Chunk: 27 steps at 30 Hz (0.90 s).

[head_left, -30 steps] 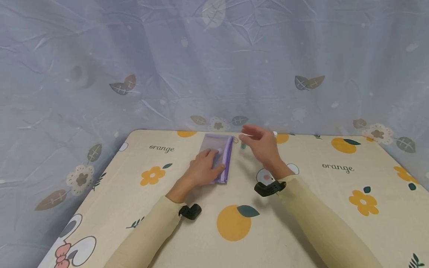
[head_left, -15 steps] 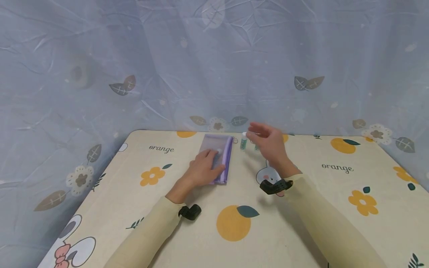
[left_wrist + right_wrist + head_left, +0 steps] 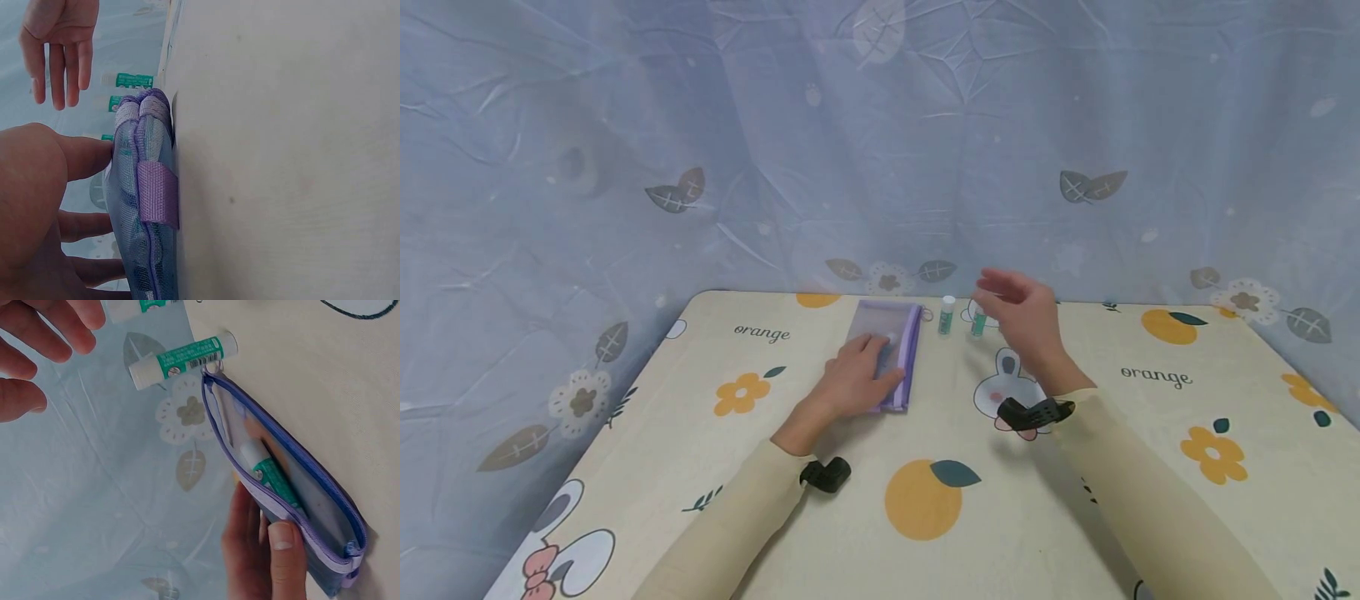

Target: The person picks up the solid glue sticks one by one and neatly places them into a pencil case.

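Observation:
A purple-edged see-through mesh zip pouch (image 3: 912, 350) lies at the middle back of the table, its zip mouth (image 3: 284, 475) gaping to the right. My left hand (image 3: 855, 379) rests on its upper face, thumb by the zip edge. Inside it, a green-labelled glue stick (image 3: 275, 478) shows in the right wrist view. Right of the pouch stand two upright white-capped glue sticks: one (image 3: 946, 316) near the zip ring, the other (image 3: 978, 322) partly covered by my right hand (image 3: 1024, 321). That hand hovers with loosely extended fingers, holding nothing.
A patterned cream cloth (image 3: 820, 533) with oranges, flowers and rabbits covers the table. Right behind its far edge hangs a blue-grey leaf-print curtain (image 3: 880, 167). Both wrists wear black straps.
My right hand has moved to the right, uncovering first the left glue stick and then part of the second one. My left hand and the pouch stay in place.

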Available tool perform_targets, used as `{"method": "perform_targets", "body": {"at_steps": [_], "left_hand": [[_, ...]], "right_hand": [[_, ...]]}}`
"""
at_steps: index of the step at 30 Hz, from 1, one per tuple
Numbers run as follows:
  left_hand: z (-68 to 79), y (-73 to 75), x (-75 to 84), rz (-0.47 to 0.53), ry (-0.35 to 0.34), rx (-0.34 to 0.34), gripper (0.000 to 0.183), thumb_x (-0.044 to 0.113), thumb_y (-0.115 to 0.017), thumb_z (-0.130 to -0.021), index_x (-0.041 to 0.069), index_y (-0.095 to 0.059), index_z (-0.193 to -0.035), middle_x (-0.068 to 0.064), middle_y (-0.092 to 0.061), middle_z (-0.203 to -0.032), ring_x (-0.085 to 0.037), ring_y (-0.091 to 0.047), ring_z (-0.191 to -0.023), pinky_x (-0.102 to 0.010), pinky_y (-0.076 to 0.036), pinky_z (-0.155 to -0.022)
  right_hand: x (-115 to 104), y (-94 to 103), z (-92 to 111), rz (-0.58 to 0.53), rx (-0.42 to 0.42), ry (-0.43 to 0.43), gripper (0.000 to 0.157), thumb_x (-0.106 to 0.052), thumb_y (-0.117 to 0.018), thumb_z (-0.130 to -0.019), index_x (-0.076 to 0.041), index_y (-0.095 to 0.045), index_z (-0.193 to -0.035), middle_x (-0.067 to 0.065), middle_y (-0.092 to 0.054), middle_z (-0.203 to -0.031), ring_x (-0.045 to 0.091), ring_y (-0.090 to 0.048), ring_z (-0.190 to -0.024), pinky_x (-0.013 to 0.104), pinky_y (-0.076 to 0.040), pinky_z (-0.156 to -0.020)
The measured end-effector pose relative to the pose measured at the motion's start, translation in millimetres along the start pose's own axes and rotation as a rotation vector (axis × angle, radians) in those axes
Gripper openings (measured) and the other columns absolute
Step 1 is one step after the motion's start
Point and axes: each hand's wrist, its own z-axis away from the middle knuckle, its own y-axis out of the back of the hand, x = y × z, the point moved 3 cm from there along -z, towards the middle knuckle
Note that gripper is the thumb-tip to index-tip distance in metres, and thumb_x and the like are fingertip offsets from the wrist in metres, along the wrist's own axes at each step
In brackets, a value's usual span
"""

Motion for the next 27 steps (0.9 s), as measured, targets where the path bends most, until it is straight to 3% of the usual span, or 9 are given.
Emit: {"method": "perform_targets", "body": {"at_steps": [14,21,27], "left_hand": [[0.9,0.6,-0.8,0.006,-0.014,0.000,0.065,0.040,-0.059,-0.107,0.004,-0.044,-0.160,-0.025,-0.038,-0.168,-0.044,-0.036,-0.157,-0.069,-0.032,-0.122],[0.4,0.6,-0.5,0.005,-0.015,-0.003,0.065,0.039,-0.059,-0.107,0.005,-0.043,-0.160,-0.025,-0.037,-0.168,-0.043,-0.035,-0.158,-0.070,-0.031,-0.122],[-0.6,0.0,-1.1,-0.001,-0.022,0.000,0.066,0.040,-0.059,-0.106,0.004,-0.044,-0.159,-0.025,-0.038,-0.168,-0.043,-0.036,-0.157,-0.069,-0.033,-0.122]], "right_hand": [[1.9,22.0,-1.6,-0.009,0.034,-0.035,0.052,-0.037,-0.066,-0.106,-0.020,-0.056,-0.154,0.007,-0.062,-0.154,0.024,-0.061,-0.140,0.032,-0.053,-0.112],[5.3,33.0,-5.0,-0.035,0.063,-0.047,0.051,-0.034,-0.067,-0.105,-0.020,-0.057,-0.153,0.007,-0.063,-0.152,0.019,-0.064,-0.134,0.017,-0.054,-0.102],[3.9,41.3,-6.0,-0.007,0.089,-0.041,0.050,-0.033,-0.065,-0.106,-0.019,-0.056,-0.154,0.009,-0.063,-0.152,0.022,-0.063,-0.136,0.024,-0.053,-0.108]]}}
